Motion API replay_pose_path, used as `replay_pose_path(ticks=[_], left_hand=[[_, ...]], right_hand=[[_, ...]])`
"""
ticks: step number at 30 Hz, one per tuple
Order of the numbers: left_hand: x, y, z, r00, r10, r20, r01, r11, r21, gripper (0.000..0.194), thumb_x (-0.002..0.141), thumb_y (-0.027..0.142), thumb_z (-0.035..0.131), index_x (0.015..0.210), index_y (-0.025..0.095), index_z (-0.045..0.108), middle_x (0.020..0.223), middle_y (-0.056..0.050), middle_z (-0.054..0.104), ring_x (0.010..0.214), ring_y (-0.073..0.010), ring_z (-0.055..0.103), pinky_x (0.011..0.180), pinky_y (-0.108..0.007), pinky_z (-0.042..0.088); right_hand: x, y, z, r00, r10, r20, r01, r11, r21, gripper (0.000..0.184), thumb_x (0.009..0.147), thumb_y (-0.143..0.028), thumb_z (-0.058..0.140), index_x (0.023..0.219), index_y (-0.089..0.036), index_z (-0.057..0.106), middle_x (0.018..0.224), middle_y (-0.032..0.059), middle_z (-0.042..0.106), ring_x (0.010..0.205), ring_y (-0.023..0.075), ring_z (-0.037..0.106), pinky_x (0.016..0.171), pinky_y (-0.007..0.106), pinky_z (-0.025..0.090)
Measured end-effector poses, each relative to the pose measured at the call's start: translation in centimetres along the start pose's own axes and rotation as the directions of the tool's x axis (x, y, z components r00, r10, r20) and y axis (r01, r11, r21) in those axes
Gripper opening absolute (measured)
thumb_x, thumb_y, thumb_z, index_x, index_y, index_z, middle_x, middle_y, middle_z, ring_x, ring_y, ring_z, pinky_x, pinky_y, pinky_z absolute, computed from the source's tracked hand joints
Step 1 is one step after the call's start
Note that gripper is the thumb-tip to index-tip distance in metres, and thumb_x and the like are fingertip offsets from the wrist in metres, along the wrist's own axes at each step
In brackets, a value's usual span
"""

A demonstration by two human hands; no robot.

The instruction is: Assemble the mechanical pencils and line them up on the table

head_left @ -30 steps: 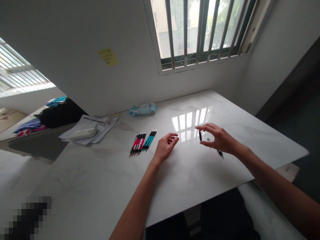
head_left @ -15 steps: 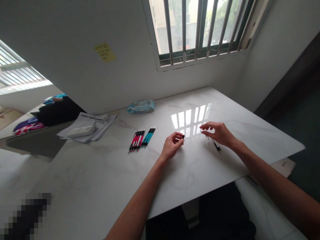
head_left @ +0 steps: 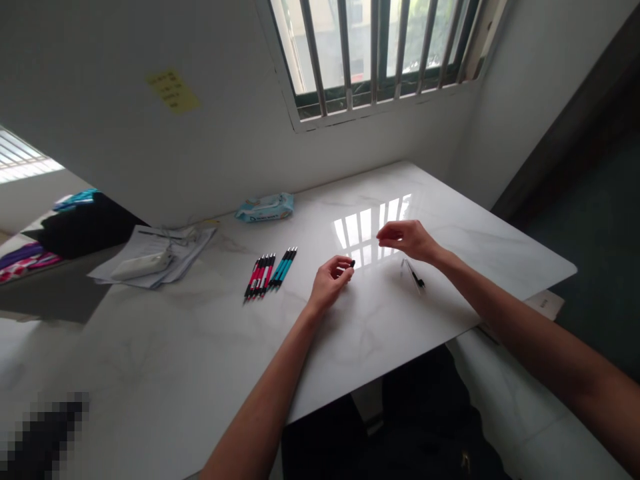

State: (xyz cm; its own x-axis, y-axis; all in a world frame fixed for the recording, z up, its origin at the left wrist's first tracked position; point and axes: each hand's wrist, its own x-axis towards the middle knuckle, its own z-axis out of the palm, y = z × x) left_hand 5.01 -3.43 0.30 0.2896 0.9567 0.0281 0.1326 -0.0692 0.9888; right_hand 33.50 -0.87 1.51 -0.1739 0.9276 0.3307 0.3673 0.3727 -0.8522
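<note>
My left hand [head_left: 330, 281] hovers over the white marble table [head_left: 200, 347], fingers curled round a small black pen part [head_left: 352, 264]. My right hand [head_left: 407, 240] is raised a little to its right, fingertips pinched together; what they hold, if anything, I cannot make out. Under the right wrist some loose pen parts [head_left: 413, 275] lie on the table. To the left of my left hand lies a row of several red and teal pens [head_left: 269, 271], side by side.
A pack of wet wipes [head_left: 265, 207] lies near the wall. Papers with a white device [head_left: 148, 256] sit at the left. A yellow sticky note [head_left: 173, 90] hangs on the wall. The barred window [head_left: 375, 47] is behind. The table's right edge [head_left: 565, 272] is close.
The small black part has passed from my right hand to my left. My right hand has risen and pinched its fingertips. The view has shifted, so everything sits lower-left.
</note>
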Motion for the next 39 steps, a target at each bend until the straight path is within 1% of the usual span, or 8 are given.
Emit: replay_pose_path(ticks=[4,8,12,19,24,28,36,39], left_hand=[[-0.1,-0.1,-0.1,1.000,0.015,0.010,-0.016,1.000,0.017,0.037,0.081,0.038,0.079,0.113,0.021,0.079,0.091,-0.001,0.067,0.069,-0.0113,0.063,0.066,-0.024,0.052],[0.1,-0.4,-0.2,1.000,0.029,-0.005,-0.028,0.999,0.041,0.034,0.084,0.041,0.078,0.112,0.022,0.081,0.090,0.000,0.064,0.069,-0.0109,0.063,0.064,-0.023,0.051],[0.1,-0.5,-0.3,0.999,0.020,-0.049,-0.019,1.000,0.018,0.036,0.086,0.049,0.081,0.109,0.021,0.080,0.090,0.000,0.065,0.068,-0.0109,0.065,0.065,-0.024,0.053],[0.0,-0.3,0.0,0.996,0.045,-0.073,-0.044,0.999,0.011,0.039,0.081,0.047,0.089,0.106,0.018,0.080,0.093,-0.005,0.078,0.070,-0.0137,0.067,0.070,-0.028,0.058],[0.0,-0.3,0.1,0.996,0.056,-0.073,-0.056,0.998,0.000,0.035,0.081,0.048,0.090,0.095,0.017,0.081,0.087,-0.005,0.078,0.072,-0.0146,0.067,0.069,-0.027,0.055],[-0.2,-0.1,0.2,0.995,0.048,-0.091,-0.051,0.998,-0.032,0.034,0.079,0.047,0.092,0.095,0.018,0.081,0.086,-0.005,0.078,0.073,-0.0147,0.066,0.071,-0.028,0.055],[1.2,-0.8,-0.1,0.988,-0.005,-0.154,-0.020,0.986,-0.164,0.041,0.074,0.049,0.095,0.095,0.018,0.080,0.086,-0.004,0.079,0.077,-0.0153,0.068,0.078,-0.030,0.057],[2.1,-1.3,-0.3,0.987,-0.049,-0.151,0.012,0.973,-0.232,0.045,0.069,0.050,0.098,0.096,0.019,0.080,0.086,-0.004,0.079,0.079,-0.0156,0.070,0.081,-0.030,0.056]], right_hand=[[2.3,-0.8,1.3,0.996,-0.014,0.085,-0.007,0.971,0.240,0.028,0.076,-0.040,0.092,0.095,-0.021,0.083,0.094,0.0054,0.085,0.090,0.0229,0.081,0.095,0.043,0.066],[3.3,-0.8,3.0,0.984,-0.029,0.175,-0.039,0.927,0.372,0.030,0.072,-0.035,0.095,0.094,-0.019,0.082,0.093,0.0051,0.085,0.090,0.0212,0.080,0.094,0.041,0.065],[2.9,-0.8,4.8,0.971,-0.030,0.238,-0.079,0.895,0.438,0.026,0.076,-0.033,0.093,0.095,-0.018,0.082,0.092,0.0041,0.084,0.090,0.0206,0.080,0.087,0.037,0.065],[1.1,-1.2,6.2,0.968,-0.041,0.246,-0.088,0.866,0.493,0.022,0.081,-0.032,0.091,0.095,-0.019,0.081,0.093,0.0042,0.083,0.087,0.0192,0.079,0.086,0.036,0.065],[0.3,-2.1,6.2,0.959,-0.048,0.280,-0.107,0.852,0.512,0.021,0.081,-0.031,0.092,0.094,-0.019,0.081,0.092,0.0041,0.083,0.088,0.0204,0.080,0.089,0.038,0.066],[0.0,-2.4,6.2,0.972,-0.042,0.232,-0.080,0.866,0.493,0.017,0.084,-0.031,0.089,0.093,-0.020,0.080,0.092,0.0035,0.083,0.088,0.0196,0.079,0.090,0.038,0.065],[3.2,-2.2,6.5,0.940,-0.058,0.335,-0.100,0.895,0.434,0.020,0.081,-0.030,0.088,0.094,-0.018,0.079,0.089,0.0034,0.083,0.084,0.0197,0.080,0.082,0.034,0.063],[4.0,-1.7,6.5,0.945,-0.056,0.322,-0.086,0.907,0.411,0.020,0.077,-0.029,0.089,0.092,-0.018,0.079,0.088,0.0029,0.083,0.082,0.0194,0.079,0.079,0.034,0.062]])
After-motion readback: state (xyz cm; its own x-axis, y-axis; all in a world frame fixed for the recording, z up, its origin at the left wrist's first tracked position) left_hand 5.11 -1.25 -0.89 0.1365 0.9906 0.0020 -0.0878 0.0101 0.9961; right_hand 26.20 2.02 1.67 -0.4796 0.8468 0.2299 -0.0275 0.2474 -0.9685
